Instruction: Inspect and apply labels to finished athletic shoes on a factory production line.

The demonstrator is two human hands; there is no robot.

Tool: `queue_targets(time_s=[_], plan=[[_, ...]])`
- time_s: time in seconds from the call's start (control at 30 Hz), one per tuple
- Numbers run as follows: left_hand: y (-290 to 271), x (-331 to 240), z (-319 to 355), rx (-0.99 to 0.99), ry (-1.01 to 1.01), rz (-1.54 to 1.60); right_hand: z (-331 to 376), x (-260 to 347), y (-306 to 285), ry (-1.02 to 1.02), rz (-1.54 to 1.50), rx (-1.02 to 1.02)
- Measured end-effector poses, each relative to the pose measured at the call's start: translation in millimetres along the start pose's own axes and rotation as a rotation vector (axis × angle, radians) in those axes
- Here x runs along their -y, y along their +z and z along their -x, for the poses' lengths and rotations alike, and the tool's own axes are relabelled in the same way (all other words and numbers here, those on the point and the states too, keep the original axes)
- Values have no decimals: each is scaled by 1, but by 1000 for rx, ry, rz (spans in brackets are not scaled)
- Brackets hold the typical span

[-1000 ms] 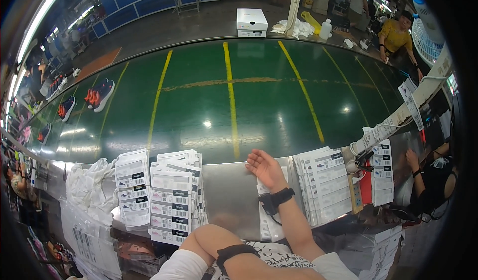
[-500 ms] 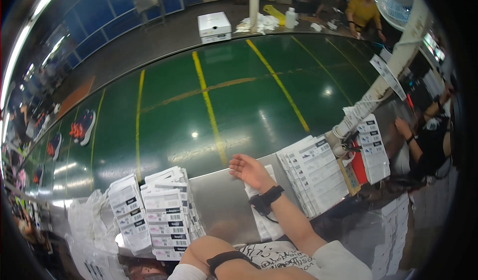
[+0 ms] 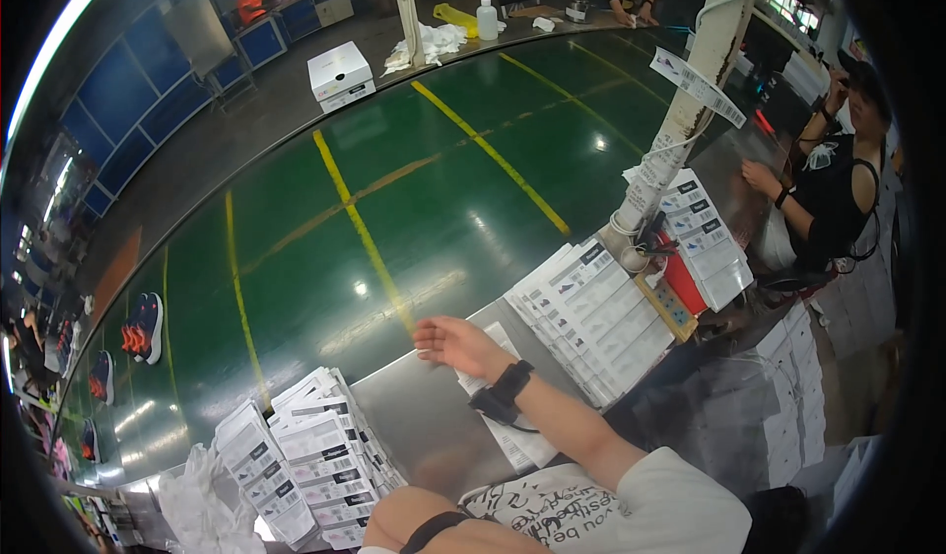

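My right hand (image 3: 455, 345) is held over the metal tabletop (image 3: 394, 396), at its edge with the green conveyor belt (image 3: 296, 288). Its fingers are stretched out and nothing is in them. A black strap (image 3: 505, 392) circles that wrist. Beneath the forearm lies a white printed sheet (image 3: 522, 446). My left arm is folded across my body at the lower edge, a black band around it; its hand is out of sight. Stacks of white printed labels with shoe pictures lie left (image 3: 330, 455) and right (image 3: 591, 317) of the metal surface.
Dark sports shoes with orange laces (image 3: 145, 327) sit at the belt's left. Across it are a white box (image 3: 340, 73) and a white bottle (image 3: 487, 20). A pole (image 3: 680, 110) rises beside a power strip (image 3: 668, 308). A co-worker in black (image 3: 828, 189) sits at right.
The view has turned, so the pole, the box and the label stacks appear further left. My right hand keeps its outstretched pose over the table edge. More of the co-worker at right shows now.
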State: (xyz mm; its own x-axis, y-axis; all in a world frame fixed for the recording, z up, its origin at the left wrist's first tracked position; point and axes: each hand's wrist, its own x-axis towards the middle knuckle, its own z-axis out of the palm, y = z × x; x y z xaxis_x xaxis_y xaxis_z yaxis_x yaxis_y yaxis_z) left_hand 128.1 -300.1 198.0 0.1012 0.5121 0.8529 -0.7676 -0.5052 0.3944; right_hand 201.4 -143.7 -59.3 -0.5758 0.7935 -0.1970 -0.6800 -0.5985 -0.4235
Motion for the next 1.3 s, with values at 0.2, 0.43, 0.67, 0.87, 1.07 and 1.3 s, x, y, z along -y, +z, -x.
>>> queue_targets(time_s=[0.2,0.43,0.67,0.87,1.07,1.3], plan=[[-10,-5,-7,49,50,-123,0,1,2,4,3,-32],[-36,-16,-28,304,157,-323,0,0,0,21,-11,-33],[-7,6,-23,43,-170,410,-1,1,0,24,-22,-31],[8,10,-15,70,-286,686,-1,0,-1,11,-12,-31],[9,8,-14,78,-253,666,-1,0,-1,13,-8,-28],[5,6,-13,75,-184,511,-1,1,-1,7,-11,-16]])
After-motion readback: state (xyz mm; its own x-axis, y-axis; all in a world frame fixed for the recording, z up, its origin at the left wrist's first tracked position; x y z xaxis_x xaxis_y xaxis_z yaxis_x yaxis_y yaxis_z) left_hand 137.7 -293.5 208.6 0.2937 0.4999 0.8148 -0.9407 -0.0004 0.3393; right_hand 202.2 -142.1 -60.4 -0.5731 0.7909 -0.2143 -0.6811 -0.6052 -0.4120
